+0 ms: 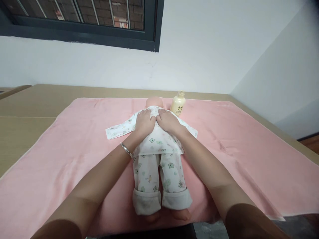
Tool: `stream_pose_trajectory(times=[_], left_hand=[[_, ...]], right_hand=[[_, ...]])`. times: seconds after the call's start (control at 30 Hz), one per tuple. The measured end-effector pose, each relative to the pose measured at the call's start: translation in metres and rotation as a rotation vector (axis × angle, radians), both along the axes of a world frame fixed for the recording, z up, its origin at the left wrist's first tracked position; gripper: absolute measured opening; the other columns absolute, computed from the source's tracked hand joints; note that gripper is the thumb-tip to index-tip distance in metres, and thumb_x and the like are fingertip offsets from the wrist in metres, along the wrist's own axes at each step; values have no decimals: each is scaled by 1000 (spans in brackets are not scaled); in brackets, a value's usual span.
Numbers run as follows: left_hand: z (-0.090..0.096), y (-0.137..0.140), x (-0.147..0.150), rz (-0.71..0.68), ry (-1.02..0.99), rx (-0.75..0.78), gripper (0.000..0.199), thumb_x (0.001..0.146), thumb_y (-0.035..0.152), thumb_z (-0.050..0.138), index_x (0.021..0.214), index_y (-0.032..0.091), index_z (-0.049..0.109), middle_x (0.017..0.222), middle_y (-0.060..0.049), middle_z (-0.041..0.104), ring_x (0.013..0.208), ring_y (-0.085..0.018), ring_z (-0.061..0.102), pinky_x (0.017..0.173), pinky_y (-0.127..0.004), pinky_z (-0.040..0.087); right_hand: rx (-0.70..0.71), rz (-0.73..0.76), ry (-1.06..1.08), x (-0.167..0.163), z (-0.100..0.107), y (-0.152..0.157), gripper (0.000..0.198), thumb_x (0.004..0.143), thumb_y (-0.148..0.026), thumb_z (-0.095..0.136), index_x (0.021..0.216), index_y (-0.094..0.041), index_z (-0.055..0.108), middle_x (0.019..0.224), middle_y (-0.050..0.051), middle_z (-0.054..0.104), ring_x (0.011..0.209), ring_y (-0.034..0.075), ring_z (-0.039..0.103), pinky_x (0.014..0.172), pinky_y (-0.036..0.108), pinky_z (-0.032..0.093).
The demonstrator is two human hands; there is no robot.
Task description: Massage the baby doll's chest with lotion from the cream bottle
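Note:
A baby doll (154, 101) lies stretched out with its head toward the wall and its feet toward me. It wears a white printed top (159, 142) and matching trousers (148, 172) with rolled-up cuffs. My left hand (145, 122) rests flat on the upper part of the top, left of the middle. Beside it my right hand (167, 120) lies flat on the right half, the two thumbs close together. The fingers of both hands are stretched out. A silver bangle (126, 149) circles my left wrist. The doll's face is not visible.
A pale yellow bottle (177, 103) stands just right of the doll's head. Under the doll a pink blanket (82, 142) covers much of the wooden table (32, 103). Behind are a white wall (199, 49) and a dark-framed window (149, 26) with bars.

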State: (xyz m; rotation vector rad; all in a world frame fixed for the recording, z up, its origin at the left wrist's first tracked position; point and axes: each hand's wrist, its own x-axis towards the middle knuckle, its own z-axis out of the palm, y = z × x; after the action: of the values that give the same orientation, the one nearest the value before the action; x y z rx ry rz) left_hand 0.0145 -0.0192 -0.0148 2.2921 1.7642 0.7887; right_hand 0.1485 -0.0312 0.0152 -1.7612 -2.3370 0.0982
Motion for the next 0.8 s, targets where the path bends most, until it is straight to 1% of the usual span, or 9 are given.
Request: stream_pose_trajectory(times=[0.23,0.43,0.63,0.7,0.8], left_hand=[[-1,1,0,-6,1,8,54,92,23,33,137,3,56,143,-18,59,134,-32,51,120,-46,36],[-1,1,1,-1,15,0,53,92,23,34,138,6,55,144,-17,58,137,-31,50,121,-46,35],[0,1,0,-2,-5,5,52,93,23,35,137,5,56,143,-18,59,135,-32,51,119,-46,36],[-1,4,-2,-21,-16,15,51,92,24,36,134,5,58,139,-19,61,131,-32,54,117,-46,38],[-3,11,-8,-64,-66,5,48,92,25,36,128,8,62,134,-17,65,126,-30,57,114,-44,41]], right_hand=[[17,5,-8,0,-1,1,43,101,-21,28,126,-1,57,136,24,59,128,34,53,109,43,40],[-20,10,46,5,-1,4,42,100,-22,30,125,-6,58,134,20,62,123,33,57,104,41,43],[-12,14,48,8,-1,6,42,100,-21,28,124,-8,59,133,19,63,123,32,57,103,40,43],[-10,7,29,5,0,3,42,100,-20,27,125,-7,59,133,19,62,123,32,57,104,40,43],[16,-28,-40,-6,-1,-7,44,102,-22,29,130,-2,56,134,23,60,126,34,55,107,42,41]])
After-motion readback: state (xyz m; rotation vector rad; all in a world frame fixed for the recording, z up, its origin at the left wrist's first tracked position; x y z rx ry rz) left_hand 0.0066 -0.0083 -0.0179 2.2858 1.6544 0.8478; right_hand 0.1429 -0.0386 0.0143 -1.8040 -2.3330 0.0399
